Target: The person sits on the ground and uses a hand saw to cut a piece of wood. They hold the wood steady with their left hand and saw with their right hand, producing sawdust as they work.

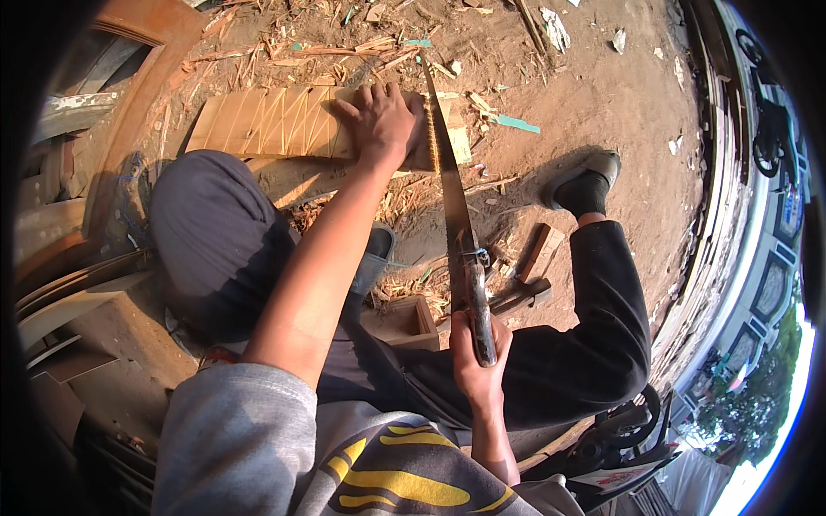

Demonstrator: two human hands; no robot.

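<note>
A pale wooden board (267, 123), marked with zigzag and cross lines, lies across the ground in front of me. My left hand (385, 125) rests flat near its right end, fingers spread, pressing down. In my right hand (478, 357) is the worn handle of a handsaw (449, 181), the fingers wrapped round it. Its long blade points away from me and crosses the board just right of my left hand. Pale sawdust lines the left edge of the blade. How deep the teeth sit in the wood cannot be made out.
Wood blocks (540, 251) and a hammer-like tool (527, 294) lie by my leg, near an open wooden box (413, 320). Splinters (344, 53) litter the dirt. A brown wooden frame (129, 112) stands left; stacked planks (718, 172) line the right.
</note>
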